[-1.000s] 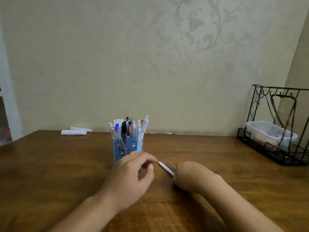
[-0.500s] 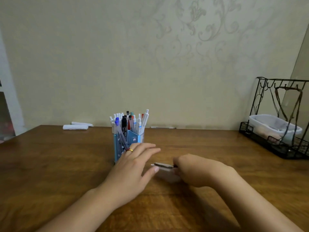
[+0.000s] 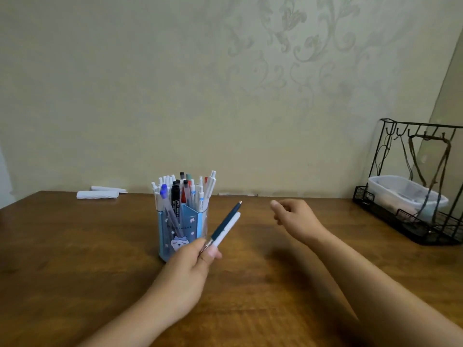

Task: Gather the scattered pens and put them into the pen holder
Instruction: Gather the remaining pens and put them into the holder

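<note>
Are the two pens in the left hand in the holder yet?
Not yet. The left hand holds the dark pen and white pen together, tips angled up, beside the holder.

This looks like a room in a home. Beyond the hands, pale wallpaper with embossed floral scrolls (image 3: 288,58) backs a dark wooden table (image 3: 75,246); a black wire rack (image 3: 390,221) with a clear plastic tub (image 3: 390,191) stands right of the right hand (image 3: 295,219).

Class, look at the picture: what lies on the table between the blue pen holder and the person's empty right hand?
In the head view, between the pen holder and the right hand, the two pens gripped by the left hand slant up; the wooden table beneath is bare.
</note>
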